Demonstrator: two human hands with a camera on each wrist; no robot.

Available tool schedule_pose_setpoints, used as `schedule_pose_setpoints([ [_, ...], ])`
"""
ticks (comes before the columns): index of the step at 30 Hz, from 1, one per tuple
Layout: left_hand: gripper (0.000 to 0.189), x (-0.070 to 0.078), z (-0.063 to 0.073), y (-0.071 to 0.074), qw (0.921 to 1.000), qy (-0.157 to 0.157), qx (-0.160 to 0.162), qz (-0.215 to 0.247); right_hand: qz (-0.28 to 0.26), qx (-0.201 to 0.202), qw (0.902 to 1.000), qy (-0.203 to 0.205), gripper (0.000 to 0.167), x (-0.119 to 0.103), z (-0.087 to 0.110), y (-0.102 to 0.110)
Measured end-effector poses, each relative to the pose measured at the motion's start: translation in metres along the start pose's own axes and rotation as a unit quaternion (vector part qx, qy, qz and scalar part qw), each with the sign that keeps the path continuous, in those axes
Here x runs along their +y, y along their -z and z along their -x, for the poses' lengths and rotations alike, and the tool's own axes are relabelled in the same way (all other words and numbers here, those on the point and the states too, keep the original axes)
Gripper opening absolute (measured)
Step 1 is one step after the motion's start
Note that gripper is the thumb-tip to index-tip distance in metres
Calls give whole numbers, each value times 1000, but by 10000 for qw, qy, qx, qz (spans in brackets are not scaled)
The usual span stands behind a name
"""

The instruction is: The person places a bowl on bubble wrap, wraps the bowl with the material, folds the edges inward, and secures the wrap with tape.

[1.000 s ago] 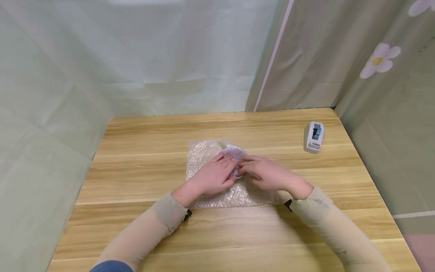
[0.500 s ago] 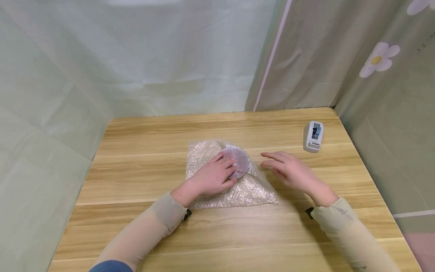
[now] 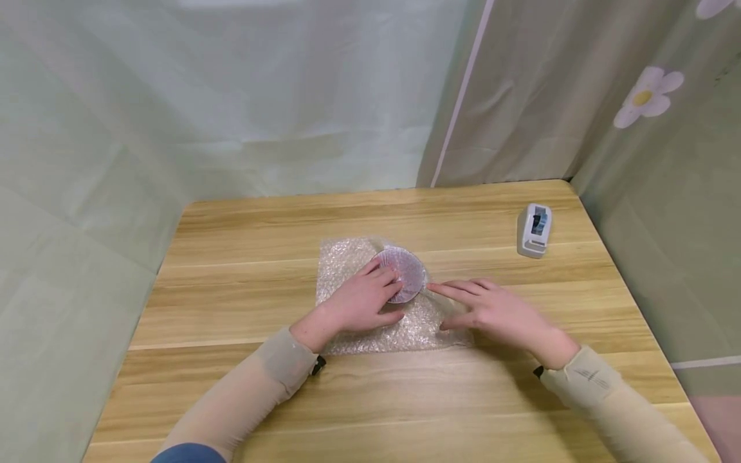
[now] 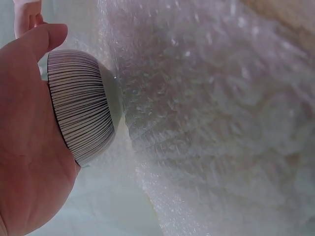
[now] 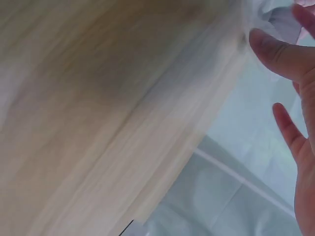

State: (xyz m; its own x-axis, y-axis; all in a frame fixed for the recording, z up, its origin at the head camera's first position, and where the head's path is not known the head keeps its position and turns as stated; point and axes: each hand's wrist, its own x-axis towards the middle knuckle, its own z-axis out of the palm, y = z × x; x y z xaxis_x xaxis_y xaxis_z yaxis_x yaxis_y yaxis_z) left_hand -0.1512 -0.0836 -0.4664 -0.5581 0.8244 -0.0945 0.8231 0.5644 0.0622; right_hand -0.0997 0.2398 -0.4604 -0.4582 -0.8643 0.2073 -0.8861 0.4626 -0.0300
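A small bowl (image 4: 81,101) with fine dark stripes down its outside sits on a sheet of bubble wrap (image 3: 347,254) at the middle of the table. A fold of the wrap rises to the bowl's right rim in the head view. My left hand (image 3: 359,301) rests over the bowl's left side, its fingertips inside the rim; in the left wrist view, the palm lies across the bowl's mouth. On the right, my right hand (image 3: 492,315) has its fingers spread, index fingertip at the bowl's right rim and thumb over the wrap's right corner.
A tape dispenser (image 3: 534,230) stands at the back right of the wooden table (image 3: 249,399). Pale curtains (image 3: 318,96) hang behind the table and along both sides.
My right hand has drawn back from the bowl to the right, then returned to its right rim and the wrap's corner with fingers spread. The left hand has stayed on the bowl.
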Motion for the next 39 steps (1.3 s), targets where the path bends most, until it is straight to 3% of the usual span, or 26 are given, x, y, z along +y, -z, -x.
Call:
schedule_pose_setpoints([
  [10,71,-2,-2,-1,9999,-34,95,-39,101,-267,9995,-142,11,-3,-2,-3],
  [16,71,-3,-3,2,10000,-25,28,-2,245,-310,9989,-262,17,0,-1,-4],
  [19,72,-3,-4,4,10000,-27,19,-25,386,-208,9987,-252,31,3,-2,-3],
  [22,74,-4,-4,5,10000,-5,-20,-73,471,-112,9986,-202,34,4,-2,-2],
  [31,75,-3,-1,4,9999,-80,-16,-148,162,221,9996,-79,20,-2,-6,5],
  [39,87,1,0,1,9996,6,-191,-195,-430,944,9945,135,22,-11,-19,3],
])
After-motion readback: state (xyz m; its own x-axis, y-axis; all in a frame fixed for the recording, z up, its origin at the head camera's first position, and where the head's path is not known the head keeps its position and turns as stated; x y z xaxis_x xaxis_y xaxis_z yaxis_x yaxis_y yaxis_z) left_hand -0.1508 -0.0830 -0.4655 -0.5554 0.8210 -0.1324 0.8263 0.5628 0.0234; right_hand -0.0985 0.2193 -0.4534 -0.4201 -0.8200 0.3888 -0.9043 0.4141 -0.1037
